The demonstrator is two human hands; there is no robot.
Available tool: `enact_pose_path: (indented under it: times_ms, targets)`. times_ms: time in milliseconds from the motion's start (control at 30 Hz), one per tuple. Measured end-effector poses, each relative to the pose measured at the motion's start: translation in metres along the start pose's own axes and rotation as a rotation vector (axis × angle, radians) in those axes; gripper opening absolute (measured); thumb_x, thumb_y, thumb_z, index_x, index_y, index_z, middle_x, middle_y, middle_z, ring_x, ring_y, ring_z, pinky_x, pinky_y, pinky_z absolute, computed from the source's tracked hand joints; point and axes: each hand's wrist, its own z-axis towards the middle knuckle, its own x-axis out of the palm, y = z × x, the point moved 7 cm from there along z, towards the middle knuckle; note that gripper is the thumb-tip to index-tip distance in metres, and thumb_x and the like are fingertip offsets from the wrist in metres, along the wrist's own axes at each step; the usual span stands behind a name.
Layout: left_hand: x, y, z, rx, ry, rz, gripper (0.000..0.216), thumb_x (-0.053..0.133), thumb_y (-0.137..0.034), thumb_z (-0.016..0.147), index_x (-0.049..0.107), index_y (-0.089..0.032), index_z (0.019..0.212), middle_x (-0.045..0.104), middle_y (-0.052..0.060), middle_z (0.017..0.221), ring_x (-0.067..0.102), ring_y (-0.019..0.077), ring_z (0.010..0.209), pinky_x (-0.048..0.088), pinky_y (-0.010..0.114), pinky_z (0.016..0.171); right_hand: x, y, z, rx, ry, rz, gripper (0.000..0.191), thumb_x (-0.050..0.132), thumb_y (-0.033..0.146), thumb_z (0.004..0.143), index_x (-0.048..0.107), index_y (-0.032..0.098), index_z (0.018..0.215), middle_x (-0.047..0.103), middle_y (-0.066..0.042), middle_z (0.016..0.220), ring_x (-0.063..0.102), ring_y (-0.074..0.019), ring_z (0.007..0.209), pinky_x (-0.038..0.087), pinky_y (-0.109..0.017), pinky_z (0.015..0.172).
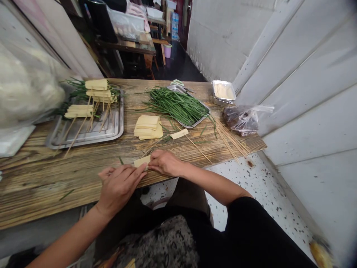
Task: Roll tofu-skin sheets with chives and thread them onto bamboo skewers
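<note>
A pale yellow tofu sheet (141,161) lies at the table's front edge, partly covered by my hands. My right hand (164,162) pinches its right end with thumb and fingers. From the left, my left hand (119,184) reaches in with fingers stretched out, the fingertips resting on the sheet and the thumb apart. Just beyond is a stack of cut tofu sheets (147,127). To its right, one rolled tofu sheet (179,134) sits on a thin wooden skewer (199,149). Green chives (181,104) are heaped on a metal tray (205,115) further back.
At left, a metal tray (111,137) holds skewered tofu rolls (96,85) with chives. A large plastic bag (25,82) stands beside it. Loose skewers (230,139), a dark-filled plastic bag (242,120) and a foil container (223,92) lie at right. Scissors (178,83) rest behind the chives.
</note>
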Motion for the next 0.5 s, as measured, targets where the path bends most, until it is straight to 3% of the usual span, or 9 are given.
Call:
enact_pose_path:
  times_ms: [200,367,500]
  targets:
    - [0.011,0.003,-0.008,-0.060,0.078,0.054,0.027,0.051,-0.025,0.106,0.076,-0.026,0.114,0.080,0.008,0.111,0.068,0.0303,0.113,0.044,0.047,0.093,-0.002,0.001,0.002,-0.007,0.001,0.030,0.028,0.067,0.034,0.103,0.079,0.014,0.088,0.066,-0.007,0.090,0.058,-0.0186,0.089,0.044,-0.027,0.079]
    - [0.015,0.002,-0.009,-0.006,0.100,0.037,0.026,0.051,-0.022,0.106,0.074,-0.023,0.118,0.080,0.007,0.104,0.069,0.0269,0.105,0.043,0.043,0.090,0.001,-0.002,0.002,0.028,-0.009,0.025,0.026,0.069,0.033,0.102,0.080,0.013,0.089,0.067,-0.008,0.090,0.059,-0.0190,0.090,0.045,-0.028,0.081]
    - [0.013,0.001,-0.010,-0.025,0.057,0.078,0.026,0.052,-0.023,0.106,0.072,-0.025,0.122,0.080,0.008,0.111,0.069,0.0270,0.107,0.039,0.043,0.088,0.001,-0.001,0.004,0.025,0.001,0.021,0.024,0.067,0.029,0.103,0.080,0.014,0.089,0.066,-0.007,0.089,0.058,-0.0190,0.090,0.043,-0.027,0.078]
